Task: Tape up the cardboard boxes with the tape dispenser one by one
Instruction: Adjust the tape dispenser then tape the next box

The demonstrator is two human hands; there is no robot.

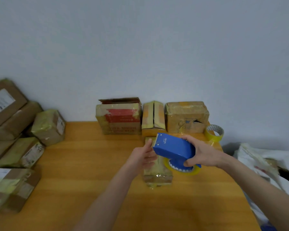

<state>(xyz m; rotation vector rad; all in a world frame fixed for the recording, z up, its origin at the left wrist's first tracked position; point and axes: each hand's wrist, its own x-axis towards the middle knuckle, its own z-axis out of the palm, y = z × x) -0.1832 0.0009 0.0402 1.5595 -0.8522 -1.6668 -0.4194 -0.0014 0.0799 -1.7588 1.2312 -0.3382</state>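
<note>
Right hand (202, 152) is gripping the blue tape dispenser (172, 147), fingers curled round its body, holding it tilted just above the small box (157, 174) lying on the worktop (90, 164). Left hand (143, 155) is bracing the box's left side, fingers straight. Spare tape roll (213, 133) is sitting behind-right of the box. Risk: the box is looking light, so the tape pull may be dragging or tipping it if the brace slips, leaving the strip crooked.

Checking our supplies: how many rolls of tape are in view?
2. The loaded roll sits on the blue tape dispenser gripped by the right hand; a spare roll stands at the far right corner of the table, beside a taped box. More could be hidden.
</note>
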